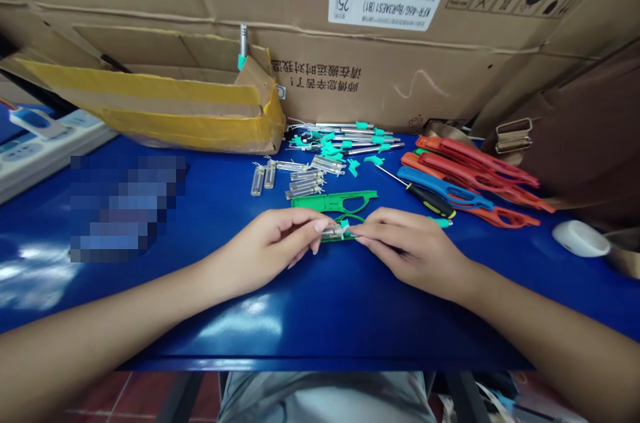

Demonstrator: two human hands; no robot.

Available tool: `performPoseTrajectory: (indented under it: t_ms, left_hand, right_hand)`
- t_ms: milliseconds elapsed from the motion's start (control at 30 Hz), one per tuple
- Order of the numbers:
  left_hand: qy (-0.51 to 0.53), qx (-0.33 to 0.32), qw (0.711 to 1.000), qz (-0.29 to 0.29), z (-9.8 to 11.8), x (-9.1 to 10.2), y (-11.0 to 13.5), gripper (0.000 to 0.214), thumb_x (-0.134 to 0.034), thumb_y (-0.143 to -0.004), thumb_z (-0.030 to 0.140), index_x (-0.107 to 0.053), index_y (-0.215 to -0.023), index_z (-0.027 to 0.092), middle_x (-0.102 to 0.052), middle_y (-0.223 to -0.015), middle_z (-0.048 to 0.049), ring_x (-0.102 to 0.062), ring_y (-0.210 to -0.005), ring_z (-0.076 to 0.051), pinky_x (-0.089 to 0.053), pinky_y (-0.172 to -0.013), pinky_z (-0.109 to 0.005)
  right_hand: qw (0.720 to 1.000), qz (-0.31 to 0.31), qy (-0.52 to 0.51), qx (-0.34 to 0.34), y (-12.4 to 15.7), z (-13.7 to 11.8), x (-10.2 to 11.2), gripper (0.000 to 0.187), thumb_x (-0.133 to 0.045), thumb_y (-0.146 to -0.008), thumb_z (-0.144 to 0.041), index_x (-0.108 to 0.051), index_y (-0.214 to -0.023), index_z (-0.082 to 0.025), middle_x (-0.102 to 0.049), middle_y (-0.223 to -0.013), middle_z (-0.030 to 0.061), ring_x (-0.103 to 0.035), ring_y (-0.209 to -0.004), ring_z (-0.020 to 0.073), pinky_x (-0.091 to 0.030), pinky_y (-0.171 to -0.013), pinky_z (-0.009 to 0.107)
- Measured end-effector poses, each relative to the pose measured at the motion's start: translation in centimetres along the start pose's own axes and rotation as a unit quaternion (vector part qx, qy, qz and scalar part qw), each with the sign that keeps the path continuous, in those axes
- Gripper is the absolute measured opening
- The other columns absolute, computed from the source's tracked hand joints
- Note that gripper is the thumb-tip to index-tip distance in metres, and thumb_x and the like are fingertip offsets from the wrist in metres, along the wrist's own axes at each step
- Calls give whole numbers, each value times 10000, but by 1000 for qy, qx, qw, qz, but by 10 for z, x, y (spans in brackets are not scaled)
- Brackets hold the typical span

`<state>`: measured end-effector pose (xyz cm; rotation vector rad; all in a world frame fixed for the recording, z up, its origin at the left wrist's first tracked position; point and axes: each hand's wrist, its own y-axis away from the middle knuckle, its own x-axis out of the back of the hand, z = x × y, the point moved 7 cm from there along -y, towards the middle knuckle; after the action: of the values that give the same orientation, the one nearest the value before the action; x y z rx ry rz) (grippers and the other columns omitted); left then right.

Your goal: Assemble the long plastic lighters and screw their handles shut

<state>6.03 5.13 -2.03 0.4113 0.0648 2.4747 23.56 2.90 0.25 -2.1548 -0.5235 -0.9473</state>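
My left hand (280,240) is closed, thumb and fingers pinching a small clear lighter fuel tank (329,232). Fingertips of my right hand (415,246) are pinched together at the tank's right end, beside a teal trigger piece (345,228); what they grip is hidden. Under and just behind the fingers shows a green lighter casing half (350,218), partly covered. Another green casing half (333,201) with a looped handle lies right behind it. A teal-tipped piece (440,222) sticks out beyond my right hand's knuckles.
Several clear tanks (305,176) and metal lighter rods with teal parts (350,136) lie behind. Red, orange and blue casings (475,170) and a screwdriver (430,200) are at right. A yellow-taped carton (175,106), power strip (55,143) and white object (580,238) stand around.
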Motion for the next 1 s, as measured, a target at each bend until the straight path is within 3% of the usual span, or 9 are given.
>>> performPoseTrajectory:
  t_ms: [267,1000]
  left_hand:
    - [-22,20,1000,-5,-2,-1,-1,419,-509,-1000,486,-719,-937,130,-567,-674,12,-454,-543,-80,-374,-528,-198]
    - [-23,26,999,1,-6,-2,-2,420,-512,-989,486,-726,-911,133,-580,-676,2,-439,-509,-76,-358,-490,-193]
  right_hand:
    - [998,47,13,33,1,-5,5,121,-662,-952,-140,-740,-1042,-163,-766,-917,51,-708,-816,133,-544,-753,228]
    - [999,20,26,24,-1,-4,1,112,-645,-956,-138,-732,-1023,-157,-751,-896,43,-689,-809,135,-531,-746,246]
